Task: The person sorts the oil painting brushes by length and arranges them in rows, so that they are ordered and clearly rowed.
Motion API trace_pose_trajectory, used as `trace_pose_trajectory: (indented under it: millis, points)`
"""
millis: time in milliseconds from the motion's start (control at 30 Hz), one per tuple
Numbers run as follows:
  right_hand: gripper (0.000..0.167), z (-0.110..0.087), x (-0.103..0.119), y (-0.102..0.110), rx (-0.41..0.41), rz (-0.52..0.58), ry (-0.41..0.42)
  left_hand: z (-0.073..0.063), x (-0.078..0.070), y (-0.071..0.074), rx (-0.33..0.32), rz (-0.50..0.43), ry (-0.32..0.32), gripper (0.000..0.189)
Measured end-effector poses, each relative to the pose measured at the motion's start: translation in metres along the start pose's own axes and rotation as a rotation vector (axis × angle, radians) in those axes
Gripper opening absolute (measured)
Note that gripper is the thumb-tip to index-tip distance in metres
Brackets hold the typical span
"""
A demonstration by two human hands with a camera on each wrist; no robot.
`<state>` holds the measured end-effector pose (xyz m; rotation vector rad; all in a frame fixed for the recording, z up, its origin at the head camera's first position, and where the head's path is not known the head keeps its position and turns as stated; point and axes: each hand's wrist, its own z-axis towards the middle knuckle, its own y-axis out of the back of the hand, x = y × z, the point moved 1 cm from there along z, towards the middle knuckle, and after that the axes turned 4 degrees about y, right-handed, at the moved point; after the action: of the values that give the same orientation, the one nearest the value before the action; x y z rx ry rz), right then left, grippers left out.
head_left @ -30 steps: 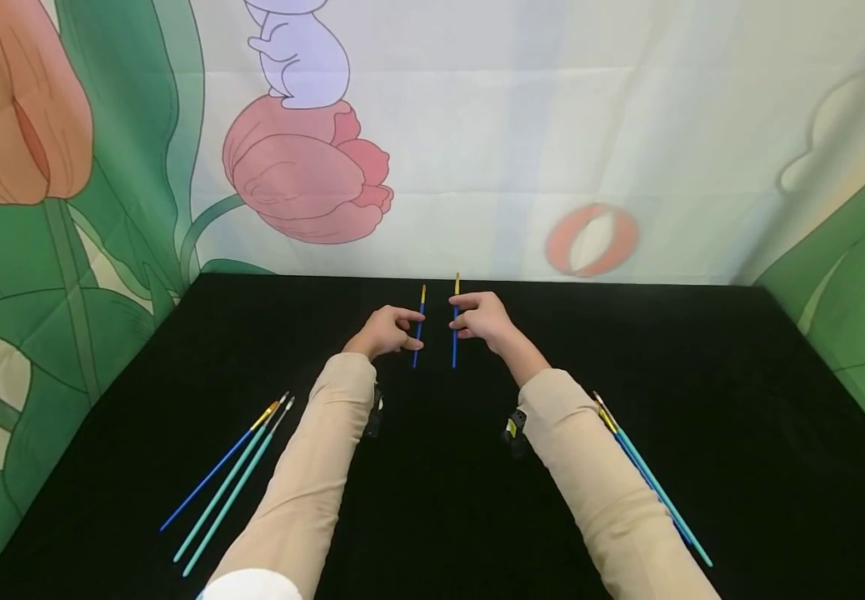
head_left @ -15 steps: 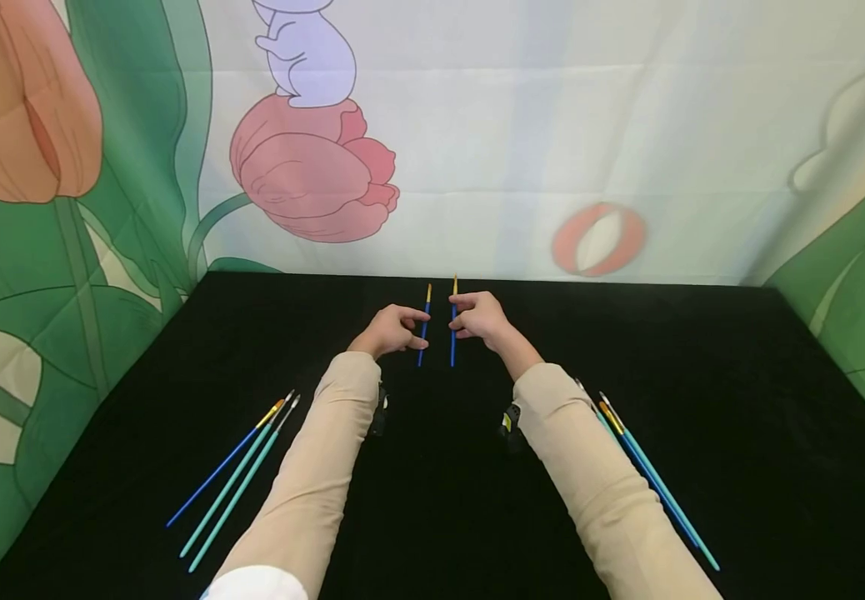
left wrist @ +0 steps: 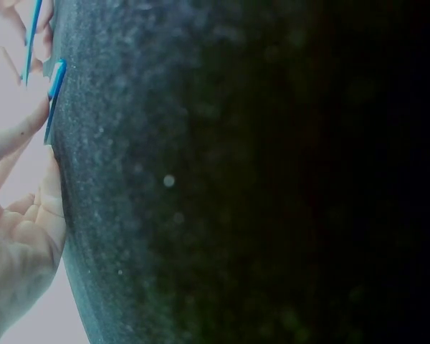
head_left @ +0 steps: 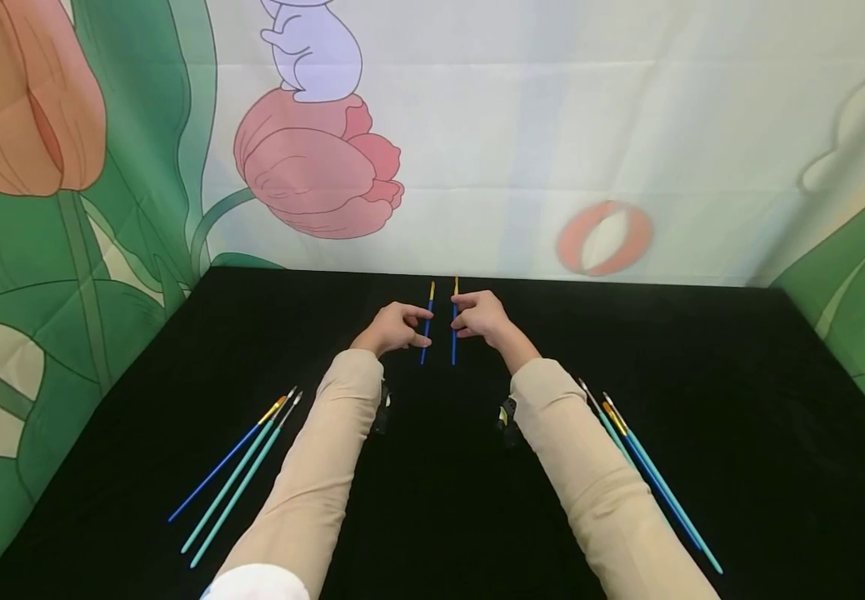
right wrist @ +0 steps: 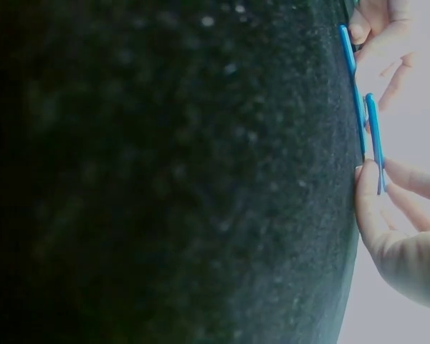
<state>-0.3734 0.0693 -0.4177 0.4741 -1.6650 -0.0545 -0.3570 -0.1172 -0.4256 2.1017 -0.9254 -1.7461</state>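
Near the far edge of the black tabletop, two blue-handled paintbrushes stand side by side, yellow ends pointing away. My left hand point(head_left: 395, 325) has thumb and index fingertips on the left paintbrush point(head_left: 428, 328), spaced apart along its handle. Thumb and fingers of my right hand point(head_left: 483, 318) hold the right paintbrush point(head_left: 454, 350), its yellow part just past the index finger. A narrow gap separates the two brushes. In the right wrist view, the right paintbrush point(right wrist: 373, 129) runs between the thumb and fingers, its blue handle end sticking out.
Two turquoise brushes point(head_left: 226, 492) and a blue brush point(head_left: 215, 477) lie at the left. On the right lie more turquoise point(head_left: 676, 492) and blue brushes point(head_left: 656, 482), partly under the right sleeve point(head_left: 590, 483). A printed cloth point(head_left: 477, 150) hangs behind the black table point(head_left: 432, 500).
The left paintbrush has shifted right with my left hand, narrowing the gap to the right one. My right forearm has moved slightly left, uncovering another turquoise brush. The head view has shifted slightly.
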Motion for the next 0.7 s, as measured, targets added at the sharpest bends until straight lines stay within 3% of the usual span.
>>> trace_pose_trajectory:
  millis: [700]
  points:
    - [0.049,-0.0007,0.0049,-0.0027,0.058,0.039,-0.015,0.0004,-0.0015,0.0002,0.004,0.007,-0.002,0.051]
